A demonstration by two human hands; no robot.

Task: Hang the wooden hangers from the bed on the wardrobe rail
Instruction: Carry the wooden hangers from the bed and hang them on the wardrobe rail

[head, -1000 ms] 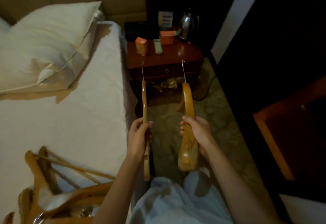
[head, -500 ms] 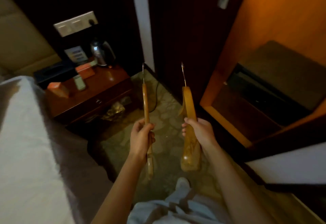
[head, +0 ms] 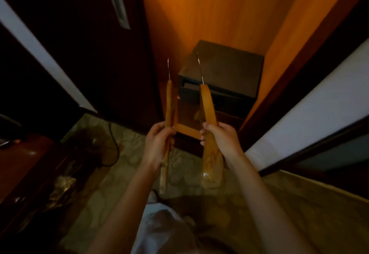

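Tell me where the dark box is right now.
The dark box sits on the wardrobe floor, centre of the head view, just beyond the two hangers' hooks.

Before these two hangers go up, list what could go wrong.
1. The rail is out of view above, so each metal hook may well be aimed blind and miss.
2. Left hand and right hand each grip one wooden hanger; neither is free to steady anything.
3. A dropped hanger would likely strike the dark safe below.

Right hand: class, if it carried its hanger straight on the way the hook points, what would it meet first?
Probably the dark safe inside the wardrobe; the right hand aims its hanger there, though depth is unclear.
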